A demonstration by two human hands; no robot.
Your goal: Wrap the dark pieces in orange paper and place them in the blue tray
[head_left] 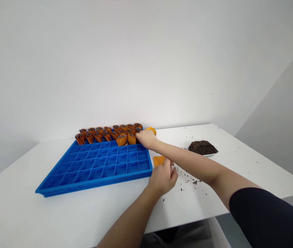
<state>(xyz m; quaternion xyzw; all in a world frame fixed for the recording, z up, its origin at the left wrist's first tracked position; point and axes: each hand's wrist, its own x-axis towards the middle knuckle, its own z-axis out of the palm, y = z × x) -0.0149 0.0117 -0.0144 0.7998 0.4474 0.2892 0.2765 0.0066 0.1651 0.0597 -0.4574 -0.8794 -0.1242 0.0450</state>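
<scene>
Head view, left hand fingers pinching orange wrapper, right hand fingers closed at filled cups, blue tray

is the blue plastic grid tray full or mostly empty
Mostly empty: the blue plastic grid tray holds filled orange paper pouches only in its far rows; the nearer cells show bare blue bottoms.

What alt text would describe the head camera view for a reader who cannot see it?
The right hand reaches to the far right corner of a blue compartment tray, among filled orange pouches. The left hand holds a flat orange pouch beside the tray, on a white table with a dark pile.
</scene>
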